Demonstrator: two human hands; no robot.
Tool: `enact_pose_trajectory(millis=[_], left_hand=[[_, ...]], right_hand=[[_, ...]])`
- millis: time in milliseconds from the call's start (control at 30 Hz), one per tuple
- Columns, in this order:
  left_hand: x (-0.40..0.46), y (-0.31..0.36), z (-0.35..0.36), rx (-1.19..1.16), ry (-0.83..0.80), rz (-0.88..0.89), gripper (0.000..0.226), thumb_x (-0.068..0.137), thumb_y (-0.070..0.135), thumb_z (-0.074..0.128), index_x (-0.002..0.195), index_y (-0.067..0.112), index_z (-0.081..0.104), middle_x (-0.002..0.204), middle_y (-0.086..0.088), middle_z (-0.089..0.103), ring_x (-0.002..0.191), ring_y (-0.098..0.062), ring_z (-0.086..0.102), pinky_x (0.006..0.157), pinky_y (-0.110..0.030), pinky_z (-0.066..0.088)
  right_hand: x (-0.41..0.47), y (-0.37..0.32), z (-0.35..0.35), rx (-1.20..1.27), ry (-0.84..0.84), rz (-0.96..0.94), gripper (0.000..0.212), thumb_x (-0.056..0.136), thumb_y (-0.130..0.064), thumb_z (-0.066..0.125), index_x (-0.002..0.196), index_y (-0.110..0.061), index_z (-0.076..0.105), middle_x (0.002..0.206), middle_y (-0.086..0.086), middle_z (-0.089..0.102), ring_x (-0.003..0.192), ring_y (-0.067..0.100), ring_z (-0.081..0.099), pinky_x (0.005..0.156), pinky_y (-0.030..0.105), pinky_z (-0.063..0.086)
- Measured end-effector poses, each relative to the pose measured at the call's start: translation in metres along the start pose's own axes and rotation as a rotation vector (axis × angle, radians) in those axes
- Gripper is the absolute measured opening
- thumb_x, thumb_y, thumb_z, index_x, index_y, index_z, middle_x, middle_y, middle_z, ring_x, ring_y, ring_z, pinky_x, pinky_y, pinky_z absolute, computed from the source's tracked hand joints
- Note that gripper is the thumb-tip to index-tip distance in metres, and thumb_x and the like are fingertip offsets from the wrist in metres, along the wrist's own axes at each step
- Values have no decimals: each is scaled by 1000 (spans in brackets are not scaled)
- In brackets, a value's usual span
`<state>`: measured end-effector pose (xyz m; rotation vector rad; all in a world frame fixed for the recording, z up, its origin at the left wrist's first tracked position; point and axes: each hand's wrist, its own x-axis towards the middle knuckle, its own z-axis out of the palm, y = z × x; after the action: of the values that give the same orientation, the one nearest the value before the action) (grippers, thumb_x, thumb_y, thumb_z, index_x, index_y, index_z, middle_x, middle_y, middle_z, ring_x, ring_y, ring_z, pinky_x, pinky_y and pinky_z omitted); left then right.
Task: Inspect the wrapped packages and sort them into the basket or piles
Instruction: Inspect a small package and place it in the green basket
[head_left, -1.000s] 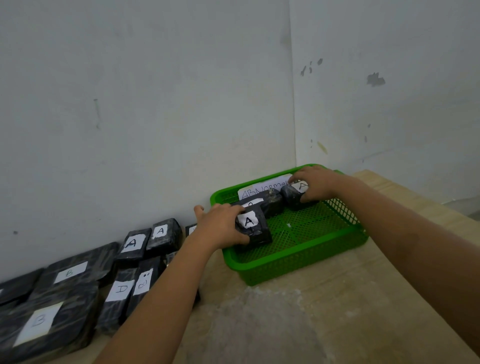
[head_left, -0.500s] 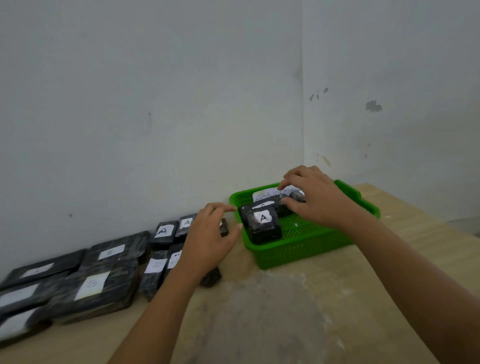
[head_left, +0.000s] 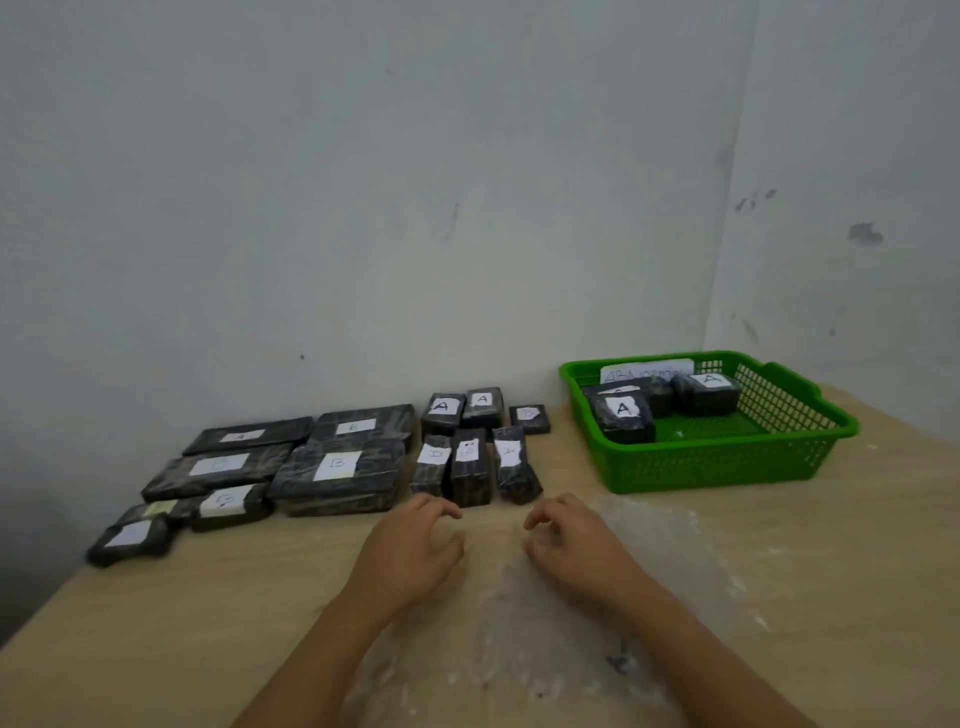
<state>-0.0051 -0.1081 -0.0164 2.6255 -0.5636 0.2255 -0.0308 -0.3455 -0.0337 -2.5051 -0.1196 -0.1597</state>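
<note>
A pale wooden table (head_left: 779, 597) is filling the lower part of the head view, running back to a white wall (head_left: 363, 208) that is turning a corner on the right; a green mesh basket (head_left: 727, 462) is sitting near that corner, holding a handwritten paper sign (head_left: 647, 370) at its back and three black wrapped packages, among them a front one marked A (head_left: 623, 418) and a back one marked A (head_left: 706, 393); on the left the large flat packages (head_left: 337, 475), some marked B, are lying side by side against the wall, with smaller ones trailing off toward the table edge; between them and the basket the small packages (head_left: 470, 465) are standing in two short rows, the nearest row just beyond the fingertips; judging by the tight, glossy film, these are probably feeling stiff and a little slippery, the large ones heavier, so taking a small one by its long sides looks safest, though its neighbours are touching it and leaving little room for fingers; the left hand (head_left: 410, 553) and the right hand (head_left: 571, 545) are hovering low over the bare wood, fingers loosely curled, holding nothing; a whitish scuffed patch (head_left: 545, 623) is showing on the wood under the wrists.
</note>
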Motion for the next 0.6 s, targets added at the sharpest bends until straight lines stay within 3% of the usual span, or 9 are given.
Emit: enact_pose_trajectory(millis=[133, 233, 367, 467, 600], left_hand=[[-12, -20, 14, 134, -110, -19, 50, 97, 58, 50, 144, 40, 52, 146, 17, 49, 134, -10, 44, 107, -34, 38], [-12, -19, 22, 188, -95, -22, 49, 100, 58, 45, 146, 40, 50, 149, 16, 45, 138, -10, 38, 106, -35, 32], [-14, -17, 27, 193, -96, -24, 48, 104, 54, 41, 150, 39, 45, 153, 14, 41, 141, -11, 34, 109, -35, 30], [-15, -16, 26, 204, -89, -19, 48, 105, 53, 38, 150, 38, 43, 154, 14, 40, 141, -12, 34, 109, -35, 30], [-15, -16, 25, 207, -91, -12, 48, 105, 53, 38, 150, 37, 43, 153, 14, 40, 141, -12, 34, 108, -34, 30]], right_hand=[[16, 0, 16, 138, 149, 145, 26, 94, -31, 68, 115, -18, 61, 123, 1, 52, 107, 19, 56, 93, 29, 44], [42, -3, 16, 217, 275, 266, 43, 96, -44, 66, 121, -10, 56, 127, 8, 54, 114, 23, 54, 97, 34, 45], [66, -10, 22, 173, 265, 368, 60, 96, -60, 56, 134, -13, 53, 136, 9, 52, 127, 28, 50, 104, 39, 43], [71, -9, 32, 44, 293, 378, 50, 98, -63, 48, 127, -23, 60, 128, 7, 59, 122, 29, 52, 101, 38, 45], [69, -9, 37, 154, 426, 388, 31, 98, -48, 55, 100, -20, 66, 105, 5, 71, 99, 28, 62, 83, 37, 51]])
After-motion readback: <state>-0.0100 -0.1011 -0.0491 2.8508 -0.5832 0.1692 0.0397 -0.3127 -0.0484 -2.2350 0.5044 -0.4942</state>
